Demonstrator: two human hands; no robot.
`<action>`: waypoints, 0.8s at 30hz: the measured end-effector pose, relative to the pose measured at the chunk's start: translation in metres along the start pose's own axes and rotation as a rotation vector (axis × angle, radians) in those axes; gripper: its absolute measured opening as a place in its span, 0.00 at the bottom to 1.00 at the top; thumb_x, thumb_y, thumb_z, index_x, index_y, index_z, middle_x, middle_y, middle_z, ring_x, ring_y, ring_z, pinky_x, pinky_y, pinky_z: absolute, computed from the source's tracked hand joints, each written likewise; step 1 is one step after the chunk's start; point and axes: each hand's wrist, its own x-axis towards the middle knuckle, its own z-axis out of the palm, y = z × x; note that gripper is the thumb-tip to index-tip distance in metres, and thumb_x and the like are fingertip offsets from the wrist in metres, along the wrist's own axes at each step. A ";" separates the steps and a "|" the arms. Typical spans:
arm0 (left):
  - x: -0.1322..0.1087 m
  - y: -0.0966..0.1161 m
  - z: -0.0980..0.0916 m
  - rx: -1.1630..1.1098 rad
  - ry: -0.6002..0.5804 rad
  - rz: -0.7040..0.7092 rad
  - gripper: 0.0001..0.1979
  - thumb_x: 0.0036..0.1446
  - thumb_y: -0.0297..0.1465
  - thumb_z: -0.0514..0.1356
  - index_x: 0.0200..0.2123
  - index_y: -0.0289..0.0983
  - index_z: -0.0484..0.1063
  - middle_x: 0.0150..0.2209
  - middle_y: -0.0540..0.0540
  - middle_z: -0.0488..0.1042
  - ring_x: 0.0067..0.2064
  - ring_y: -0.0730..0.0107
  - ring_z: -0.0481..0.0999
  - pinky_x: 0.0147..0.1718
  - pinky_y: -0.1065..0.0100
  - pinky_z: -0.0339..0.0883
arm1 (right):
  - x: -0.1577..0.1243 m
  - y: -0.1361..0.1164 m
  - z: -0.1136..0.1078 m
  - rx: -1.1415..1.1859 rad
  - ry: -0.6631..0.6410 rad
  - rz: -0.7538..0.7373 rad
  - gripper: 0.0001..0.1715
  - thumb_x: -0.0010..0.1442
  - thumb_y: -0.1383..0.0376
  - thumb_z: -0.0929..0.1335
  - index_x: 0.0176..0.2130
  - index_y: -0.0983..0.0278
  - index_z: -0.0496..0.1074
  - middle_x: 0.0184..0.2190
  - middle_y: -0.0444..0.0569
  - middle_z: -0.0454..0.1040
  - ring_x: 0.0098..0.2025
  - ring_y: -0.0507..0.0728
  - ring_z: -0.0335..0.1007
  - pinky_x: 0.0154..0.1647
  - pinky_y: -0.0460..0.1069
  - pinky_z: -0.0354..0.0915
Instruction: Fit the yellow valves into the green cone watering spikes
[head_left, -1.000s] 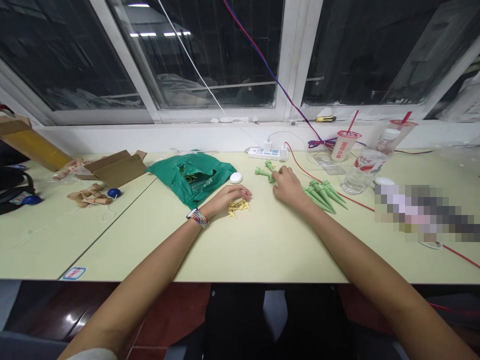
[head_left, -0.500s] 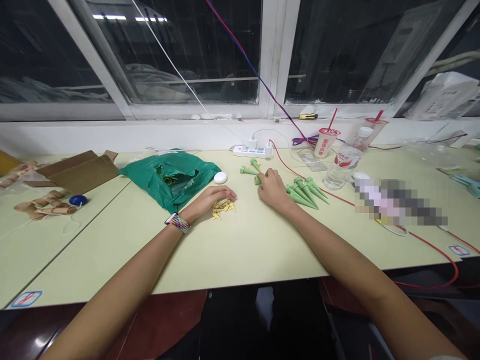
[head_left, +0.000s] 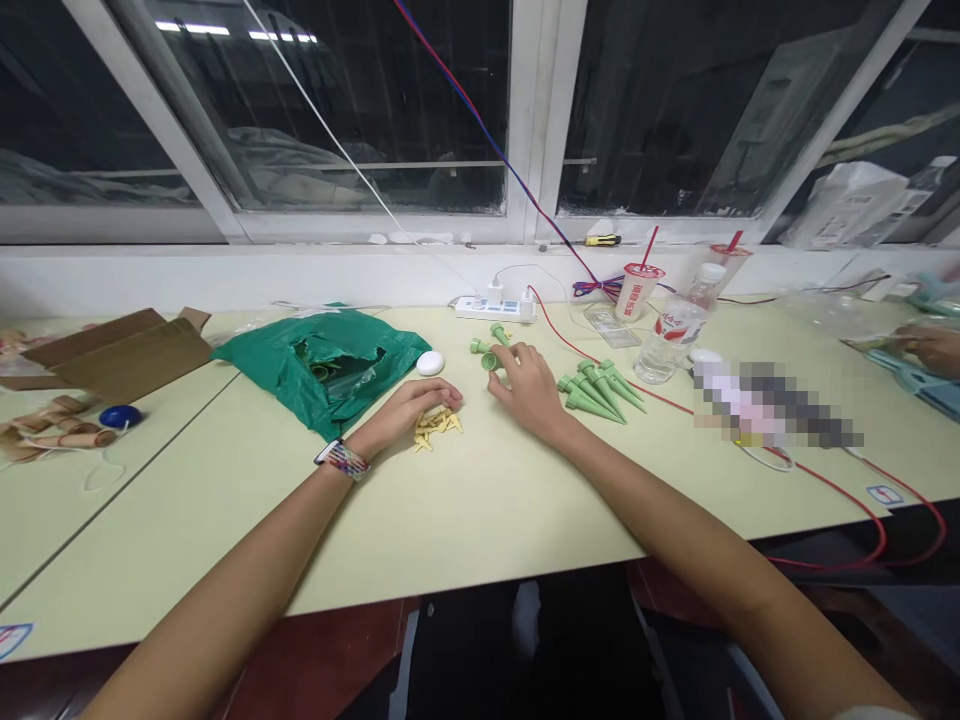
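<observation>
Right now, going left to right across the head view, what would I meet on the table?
Cardboard box, green bag, yellow pieces, right hand, pile of green spikes, water bottle.

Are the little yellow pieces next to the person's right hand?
No, the yellow pieces lie beside the left hand, while the right hand is by green cones.
</observation>
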 end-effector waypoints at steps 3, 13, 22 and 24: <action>-0.001 0.001 0.001 0.027 0.035 -0.007 0.17 0.63 0.44 0.62 0.42 0.36 0.81 0.42 0.40 0.82 0.48 0.56 0.80 0.51 0.59 0.72 | -0.014 -0.019 -0.009 0.260 -0.024 -0.023 0.20 0.69 0.66 0.61 0.58 0.64 0.67 0.48 0.55 0.72 0.46 0.61 0.69 0.48 0.53 0.65; -0.005 0.009 0.011 0.174 0.164 0.158 0.18 0.63 0.43 0.64 0.48 0.37 0.81 0.45 0.41 0.82 0.48 0.56 0.80 0.50 0.60 0.72 | -0.022 -0.029 -0.004 0.867 -0.068 0.112 0.10 0.63 0.65 0.66 0.47 0.58 0.66 0.37 0.43 0.69 0.37 0.54 0.69 0.36 0.49 0.68; -0.011 0.020 0.028 0.091 0.117 0.188 0.22 0.65 0.42 0.64 0.57 0.38 0.78 0.45 0.41 0.82 0.47 0.59 0.80 0.47 0.62 0.72 | -0.025 -0.032 0.001 1.266 -0.176 0.300 0.16 0.62 0.56 0.71 0.47 0.58 0.69 0.40 0.45 0.73 0.40 0.56 0.76 0.36 0.51 0.75; -0.011 0.020 0.029 0.075 0.115 0.205 0.21 0.64 0.42 0.65 0.56 0.38 0.78 0.47 0.41 0.82 0.46 0.60 0.80 0.47 0.63 0.73 | -0.024 -0.035 -0.002 1.255 -0.180 0.303 0.17 0.60 0.55 0.73 0.47 0.59 0.71 0.41 0.46 0.75 0.41 0.57 0.76 0.37 0.51 0.76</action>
